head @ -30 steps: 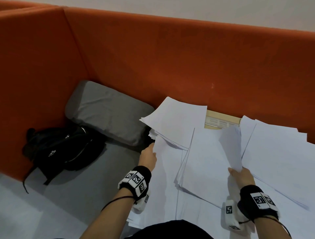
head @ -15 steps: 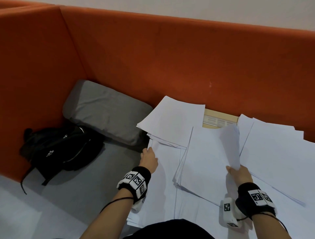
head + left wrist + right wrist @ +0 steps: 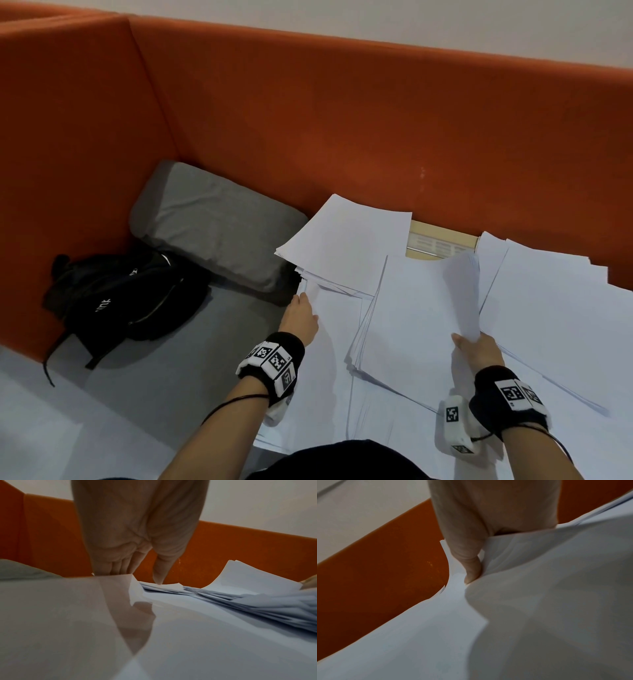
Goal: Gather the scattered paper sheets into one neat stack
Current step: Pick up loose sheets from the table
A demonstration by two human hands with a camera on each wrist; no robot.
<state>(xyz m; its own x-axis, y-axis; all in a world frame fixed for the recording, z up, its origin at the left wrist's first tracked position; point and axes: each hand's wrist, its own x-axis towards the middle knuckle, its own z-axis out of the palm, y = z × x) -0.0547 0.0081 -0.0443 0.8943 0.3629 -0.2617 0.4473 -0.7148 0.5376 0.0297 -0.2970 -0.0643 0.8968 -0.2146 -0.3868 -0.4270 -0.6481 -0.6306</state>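
The paper sheets (image 3: 411, 325) are spread over almost the whole desk (image 3: 442, 245), of which only a bare strip at the far edge against the orange partition (image 3: 342, 120) is seen. Three loose piles can be told apart: one skewed pile at the far left corner (image 3: 346, 246), one in the middle, and one fanned toward the right edge (image 3: 555, 301).

The right hand (image 3: 479, 349) is clamped on a lifted sheaf (image 3: 462, 294): in the right wrist view the thumb (image 3: 471, 566) is pressed onto the paper, with the fingers hidden beneath it. The sheaf is held at its near end and stands curled upward, its long axis running from the hand away toward the far edge. It hangs above the right margin of the middle pile, which lies just to the left of the grip.

The left hand (image 3: 301, 318) lies at the left edge of the desk. In the left wrist view its fingers (image 3: 118, 568) are tucked behind a raised paper edge and the thumb (image 3: 159, 574) is set down on the sheets; a pinch is suggested, though the fingertips are hidden.

The coming move is judged to turn on leftward travel: the right hand is the nearer one to the middle pile, and the sheaf's long axis already agrees roughly with that pile's, so little turning should be called for. The far left pile lies skewed and would need rotating by the left hand.
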